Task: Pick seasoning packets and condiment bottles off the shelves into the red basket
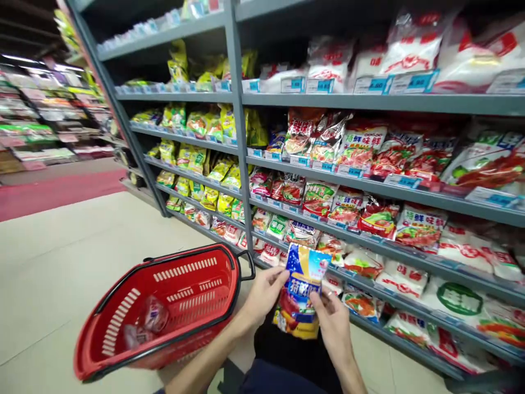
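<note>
Blue-and-yellow glossy plastic pouch [301,312]: upright, slightly tilted, near, between my two hands.
Left hand [262,290]: I have thumb and fingers closed on its left edge.
Right hand [333,317]: I grip its right edge, thumb on the front.
Red plastic shopping basket with black rim [184,287]: left, on pale floor tiles [49,295], plastic-wrapped packets [156,314] inside.
Grey metal shelving [369,102]: far side and right, stocked with colourful plastic bags [361,145].

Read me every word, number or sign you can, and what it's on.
"特鮮味": held packet; smaller print unreadable.
"特鮮味", rest uncertain: red-and-white packet, mid-shelf.
"味": white bag, upper shelf.
Price tags: digits too blurred to trust.
Bags in red basket: lettering blurred.
Other shelf packets: too small or blurred.
</note>
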Action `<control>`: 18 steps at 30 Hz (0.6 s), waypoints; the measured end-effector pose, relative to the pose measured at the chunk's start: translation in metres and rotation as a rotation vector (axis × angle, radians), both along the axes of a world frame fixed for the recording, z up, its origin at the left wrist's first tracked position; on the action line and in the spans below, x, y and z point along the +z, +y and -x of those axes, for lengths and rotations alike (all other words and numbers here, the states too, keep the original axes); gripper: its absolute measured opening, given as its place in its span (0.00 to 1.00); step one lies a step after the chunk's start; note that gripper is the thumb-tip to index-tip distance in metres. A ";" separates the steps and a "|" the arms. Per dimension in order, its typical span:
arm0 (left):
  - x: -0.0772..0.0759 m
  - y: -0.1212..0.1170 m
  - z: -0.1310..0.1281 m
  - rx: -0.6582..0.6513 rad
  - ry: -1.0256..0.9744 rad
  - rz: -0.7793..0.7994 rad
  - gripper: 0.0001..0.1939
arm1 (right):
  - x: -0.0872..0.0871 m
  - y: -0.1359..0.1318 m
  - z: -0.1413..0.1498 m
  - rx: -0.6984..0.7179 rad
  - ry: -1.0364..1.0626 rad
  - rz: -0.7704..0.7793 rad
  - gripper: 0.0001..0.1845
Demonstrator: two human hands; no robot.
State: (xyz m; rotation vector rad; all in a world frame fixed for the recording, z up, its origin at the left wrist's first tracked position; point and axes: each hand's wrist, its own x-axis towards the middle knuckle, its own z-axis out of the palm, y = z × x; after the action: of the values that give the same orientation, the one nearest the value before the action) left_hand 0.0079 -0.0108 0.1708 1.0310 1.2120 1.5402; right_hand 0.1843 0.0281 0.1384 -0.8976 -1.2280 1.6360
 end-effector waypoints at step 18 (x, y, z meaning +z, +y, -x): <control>0.071 -0.001 0.033 0.203 0.185 -0.087 0.29 | 0.092 0.060 0.039 0.034 0.112 -0.338 0.35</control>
State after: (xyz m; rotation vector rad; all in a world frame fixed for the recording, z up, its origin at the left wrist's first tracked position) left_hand -0.0251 -0.0114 0.2418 1.1567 1.4245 1.6945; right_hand 0.1448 0.0885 0.2301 -0.5705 -1.3941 1.4266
